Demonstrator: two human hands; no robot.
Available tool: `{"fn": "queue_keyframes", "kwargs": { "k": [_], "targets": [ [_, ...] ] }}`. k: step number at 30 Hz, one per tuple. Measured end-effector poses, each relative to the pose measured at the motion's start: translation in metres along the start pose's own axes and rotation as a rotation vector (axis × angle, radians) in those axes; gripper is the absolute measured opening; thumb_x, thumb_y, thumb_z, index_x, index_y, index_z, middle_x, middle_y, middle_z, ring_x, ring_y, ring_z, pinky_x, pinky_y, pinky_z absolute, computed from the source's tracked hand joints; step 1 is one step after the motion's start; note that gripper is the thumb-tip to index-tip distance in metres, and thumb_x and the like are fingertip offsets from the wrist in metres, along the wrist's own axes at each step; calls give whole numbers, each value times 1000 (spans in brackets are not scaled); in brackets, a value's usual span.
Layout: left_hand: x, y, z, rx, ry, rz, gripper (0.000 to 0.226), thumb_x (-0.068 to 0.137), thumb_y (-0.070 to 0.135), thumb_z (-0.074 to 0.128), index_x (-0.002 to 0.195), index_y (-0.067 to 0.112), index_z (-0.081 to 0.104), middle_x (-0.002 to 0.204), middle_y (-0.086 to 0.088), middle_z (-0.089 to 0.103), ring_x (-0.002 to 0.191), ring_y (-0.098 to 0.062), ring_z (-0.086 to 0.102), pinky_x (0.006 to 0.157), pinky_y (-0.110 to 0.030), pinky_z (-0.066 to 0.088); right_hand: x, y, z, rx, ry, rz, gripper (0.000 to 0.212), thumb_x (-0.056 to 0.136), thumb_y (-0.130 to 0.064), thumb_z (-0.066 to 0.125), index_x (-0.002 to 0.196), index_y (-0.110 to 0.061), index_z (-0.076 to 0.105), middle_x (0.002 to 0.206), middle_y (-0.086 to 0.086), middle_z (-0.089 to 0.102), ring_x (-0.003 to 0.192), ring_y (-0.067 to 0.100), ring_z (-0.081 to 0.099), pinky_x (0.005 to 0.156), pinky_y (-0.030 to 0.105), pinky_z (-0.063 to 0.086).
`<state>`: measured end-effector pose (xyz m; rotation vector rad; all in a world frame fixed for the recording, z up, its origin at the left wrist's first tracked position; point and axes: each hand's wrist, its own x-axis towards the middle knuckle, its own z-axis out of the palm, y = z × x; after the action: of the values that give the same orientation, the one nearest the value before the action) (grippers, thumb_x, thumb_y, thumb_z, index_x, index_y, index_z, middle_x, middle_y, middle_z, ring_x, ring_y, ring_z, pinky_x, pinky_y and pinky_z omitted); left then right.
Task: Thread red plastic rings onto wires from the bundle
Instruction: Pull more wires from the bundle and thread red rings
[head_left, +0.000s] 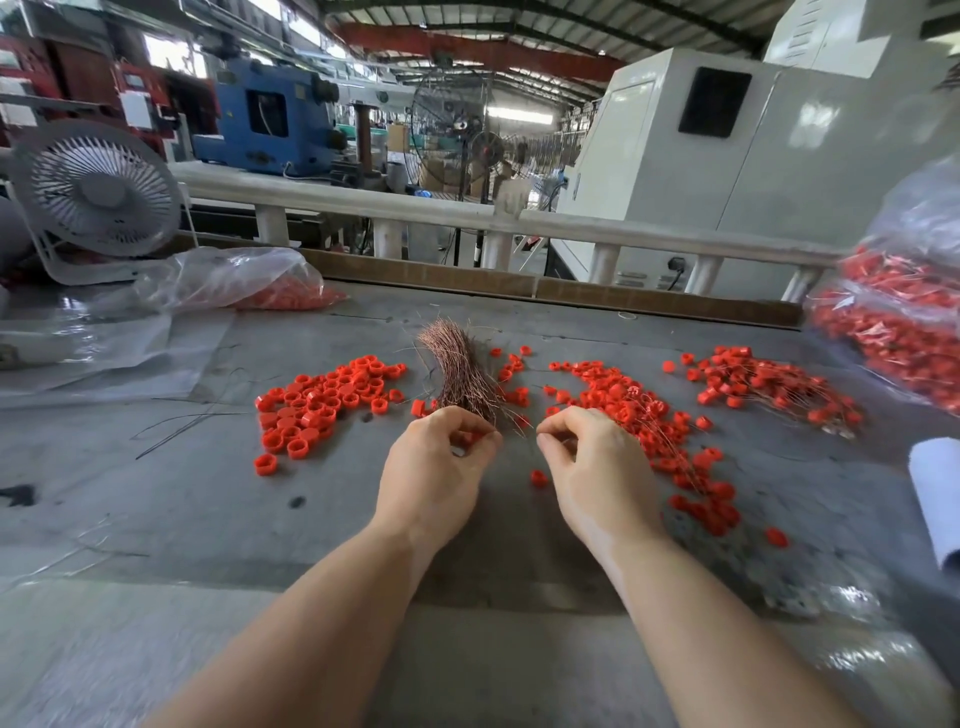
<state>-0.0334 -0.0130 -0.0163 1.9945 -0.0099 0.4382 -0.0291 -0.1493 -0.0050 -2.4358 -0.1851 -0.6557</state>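
Copper wires: the fanned bundle of thin copper-coloured wires (460, 371) lies mid-surface at 12 o'clock from the hands, near ends pointing at the person, so one strand can probably be drawn off without reaching.
Left hand: the left hand (434, 470) has its fingers curled, pinching something red at the bundle's near end, apparently a ring held ready for a wire.
Right hand: the right hand (597, 473) pinches thumb to forefinger just beside the left; what it holds is too fine to tell, likely a single wire.
Loose stock: the heap of red plastic hexagonal rings (322, 402) sits at 10 o'clock, within the left hand's reach.
Finished side: red rings already on wires (644, 410) spread at 2 o'clock, with a further pile (774, 387) beyond.
Surface: the grey worn surface (182, 499) carries everything.
Bags: a clear plastic bag of red rings (244, 283) lies at 10 o'clock far back; another bag (893, 317) at 3 o'clock.
Fan: a small white desk fan (96, 189) stands at far 10 o'clock.
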Motion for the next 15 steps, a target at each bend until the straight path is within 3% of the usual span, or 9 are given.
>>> {"fn": "queue_keyframes", "kwargs": {
  "k": [6,15],
  "targets": [
    [-2,2,0,10,-11,6,11,83,23,66,75,28,62,68,11,58,64,-12,55,62,-22,40,6,3,7,-121,-40,43,20,91,-21,57,109,-16,65,108,0,64,106,20,54,94,32,39],
    [-2,3,-1,-1,-17,16,9,84,23,65,77,29,64,68,12,58,65,-12,55,63,-21,42,3,1,0,34,-10,26,11,85,-12,62,81,-20,68,75,-8,63,77,15,59,67,25,43]
  ]
}}
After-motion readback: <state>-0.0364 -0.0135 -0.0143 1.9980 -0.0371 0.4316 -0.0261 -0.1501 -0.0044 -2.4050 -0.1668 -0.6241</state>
